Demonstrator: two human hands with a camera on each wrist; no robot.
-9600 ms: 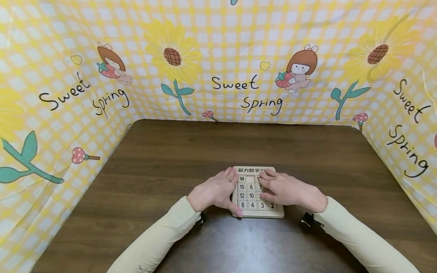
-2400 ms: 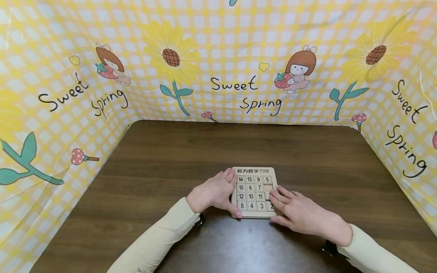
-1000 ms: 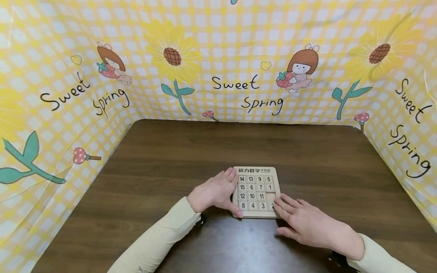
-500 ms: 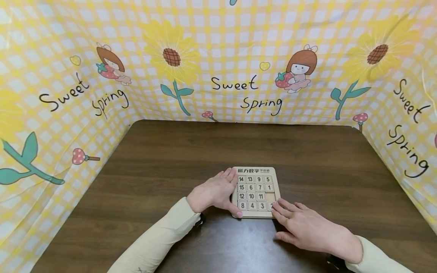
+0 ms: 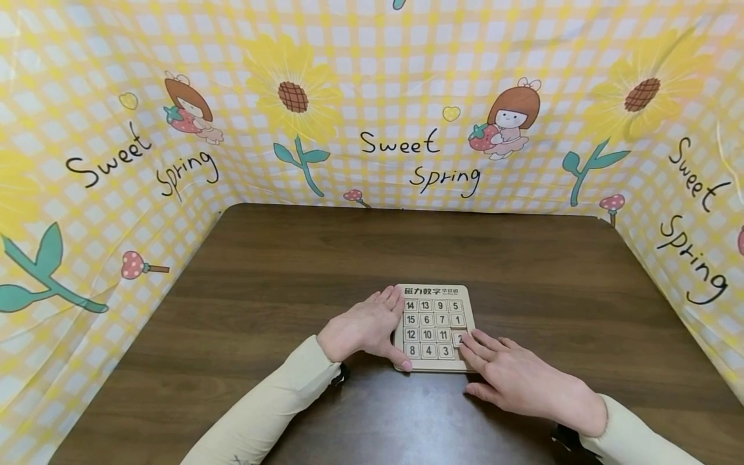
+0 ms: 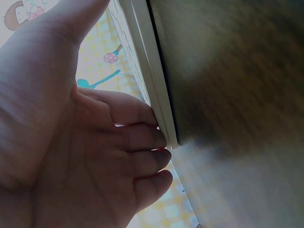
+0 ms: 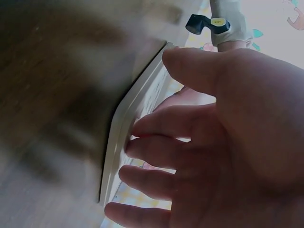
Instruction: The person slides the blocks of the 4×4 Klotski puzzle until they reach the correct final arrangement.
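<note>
A wooden sliding number puzzle [image 5: 433,365] lies flat on the table. My left hand [image 5: 365,325] braces its left side, fingers along the upper edge and thumb at the near corner. In the left wrist view the fingertips [image 6: 164,138] rest against the frame's side. My right hand [image 5: 517,374] reaches over the right edge, fingers extended, fingertips on the number 2 tile [image 5: 458,339]. That tile sits just below the 1 tile [image 5: 457,320], with a gap below it, partly covered by fingers. The right thumb [image 7: 192,70] is held apart from the other fingers.
The brown wood-grain table [image 5: 325,258] extends around the puzzle. A yellow checked cloth [image 5: 372,84] with flowers and lettering walls the back and both sides. A dark strap device [image 5: 566,439] is on the right wrist.
The top-row gap was filled as tiles shifted left and the 5 came into the corner. The 1 tile slid up, then the 2 tile moved up under the right fingertips. The left hand stayed put.
</note>
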